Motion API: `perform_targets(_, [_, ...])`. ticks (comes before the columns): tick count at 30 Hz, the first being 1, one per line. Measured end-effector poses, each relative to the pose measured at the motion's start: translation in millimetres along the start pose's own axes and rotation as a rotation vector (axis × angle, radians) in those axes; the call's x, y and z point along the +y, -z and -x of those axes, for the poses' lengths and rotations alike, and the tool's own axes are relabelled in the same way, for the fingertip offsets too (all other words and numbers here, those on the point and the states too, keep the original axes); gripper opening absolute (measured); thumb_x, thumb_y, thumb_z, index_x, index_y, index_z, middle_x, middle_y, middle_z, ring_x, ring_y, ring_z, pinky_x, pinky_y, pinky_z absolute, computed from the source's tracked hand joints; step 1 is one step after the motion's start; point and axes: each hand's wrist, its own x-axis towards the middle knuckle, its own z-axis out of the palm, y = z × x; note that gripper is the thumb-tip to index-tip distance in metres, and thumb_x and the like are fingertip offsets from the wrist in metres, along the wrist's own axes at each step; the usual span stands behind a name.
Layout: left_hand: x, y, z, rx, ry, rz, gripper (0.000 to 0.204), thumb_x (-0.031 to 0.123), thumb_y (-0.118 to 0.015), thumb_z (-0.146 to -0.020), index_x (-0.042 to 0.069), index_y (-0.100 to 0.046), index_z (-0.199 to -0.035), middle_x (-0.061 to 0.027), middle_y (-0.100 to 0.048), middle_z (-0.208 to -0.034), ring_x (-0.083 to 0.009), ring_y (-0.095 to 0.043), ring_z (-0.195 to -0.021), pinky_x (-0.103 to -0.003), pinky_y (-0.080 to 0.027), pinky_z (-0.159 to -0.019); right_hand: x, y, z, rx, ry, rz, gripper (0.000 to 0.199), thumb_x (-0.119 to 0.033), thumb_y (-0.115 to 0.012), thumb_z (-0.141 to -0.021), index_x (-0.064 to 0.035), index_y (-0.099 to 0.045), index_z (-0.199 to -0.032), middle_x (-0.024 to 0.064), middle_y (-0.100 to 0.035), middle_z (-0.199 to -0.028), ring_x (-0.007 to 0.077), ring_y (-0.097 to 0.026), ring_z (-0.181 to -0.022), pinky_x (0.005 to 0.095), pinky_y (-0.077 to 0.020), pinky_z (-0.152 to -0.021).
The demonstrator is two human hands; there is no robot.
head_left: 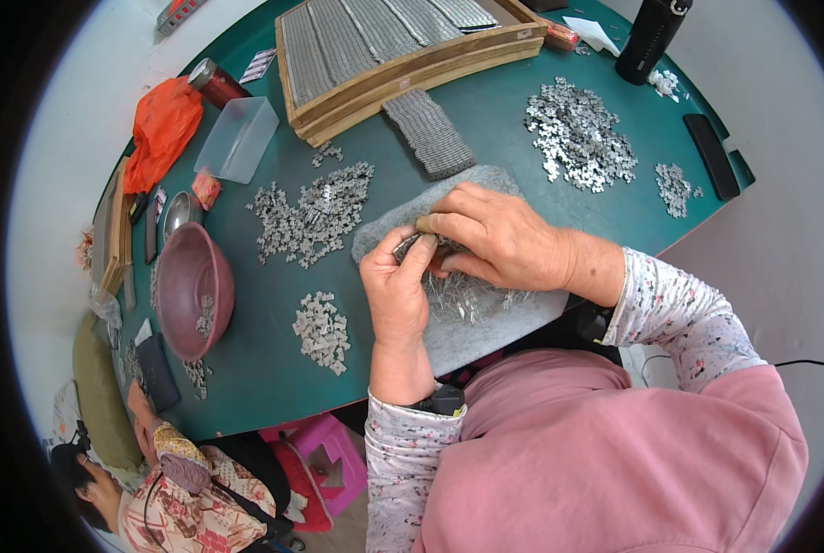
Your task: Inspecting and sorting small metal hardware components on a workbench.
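Observation:
Both hands meet above a grey felt mat (379, 235) at the table's near edge. My left hand (398, 295) is closed, with thumb and fingers pinching a small bunch of dark metal pieces (410, 245). Against it presses my right hand (513, 240), its fingers bent and closed over the same bunch, so most of it is hidden. Below my fingers, a heap of thin shiny metal pins (467, 297) lies on the mat. Just beyond the mat rests a finished-looking grey strip of linked metal pieces (430, 134).
Loose silvery metal pieces lie in piles at left (310, 212), front left (324, 332) and right (582, 134). A wooden tray (412, 78) holds long linked strips. Also around are a pink bowl (177, 295), plastic box (237, 138), black bottle (651, 41) and seated person (200, 488).

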Motion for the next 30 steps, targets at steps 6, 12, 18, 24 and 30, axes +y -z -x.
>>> perform_targets(6, [1.1,-5.0,-1.3,0.020,0.049,0.153,0.014,0.003,-0.064,-0.089,-0.006,-0.067,-0.099,-0.0076,-0.065,-0.082,-0.0102,-0.057,-0.062,-0.021,-0.044,-0.052,9.7,-6.3,-1.5,0.105,0.085,0.011,0.035,-0.006,-0.075,-0.069,-0.0010,-0.060,-0.100,0.0113,-0.057,-0.088,0.0312,-0.059,-0.084,0.0393,-0.0503,-0.071])
perform_targets(12, [6.6,6.8,-2.3,-0.090,0.198,0.294,0.014,0.005,-0.060,-0.092,-0.005,-0.064,-0.099,-0.0056,-0.060,-0.076,-0.0098,-0.050,-0.056,-0.020,-0.034,-0.046,12.4,-11.6,1.6,0.121,-0.026,-0.147,0.031,-0.007,-0.074,-0.071,-0.0018,-0.062,-0.099,0.0120,-0.061,-0.091,0.0317,-0.060,-0.087,0.0397,-0.0505,-0.074])
perform_targets(18, [7.7,3.8,-1.1,-0.071,0.255,0.301,0.011,0.006,-0.057,-0.093,-0.004,-0.063,-0.094,-0.0049,-0.057,-0.072,-0.0086,-0.048,-0.053,-0.019,-0.031,-0.043,7.5,-12.0,4.5,0.118,-0.058,-0.078,0.035,-0.008,-0.075,-0.071,-0.0015,-0.063,-0.103,0.0124,-0.061,-0.092,0.0313,-0.061,-0.088,0.0394,-0.0507,-0.074])
perform_targets(24, [8.4,-2.4,0.4,-0.061,0.216,0.198,0.010,0.006,-0.058,-0.094,-0.002,-0.063,-0.091,-0.0031,-0.055,-0.070,-0.0073,-0.047,-0.051,-0.019,-0.030,-0.043,12.6,-5.5,2.1,0.058,-0.011,-0.013,0.031,-0.006,-0.073,-0.070,-0.0016,-0.063,-0.099,0.0119,-0.060,-0.091,0.0320,-0.060,-0.088,0.0403,-0.0504,-0.075])
perform_targets(30, [6.1,-2.1,0.1,-0.040,0.189,0.186,0.011,0.007,-0.058,-0.095,-0.003,-0.062,-0.092,-0.0026,-0.056,-0.070,-0.0071,-0.048,-0.053,-0.019,-0.030,-0.042,12.7,-7.0,4.3,0.083,-0.010,-0.011,0.035,-0.006,-0.076,-0.069,-0.0033,-0.062,-0.102,0.0108,-0.061,-0.093,0.0308,-0.061,-0.086,0.0397,-0.0507,-0.073])
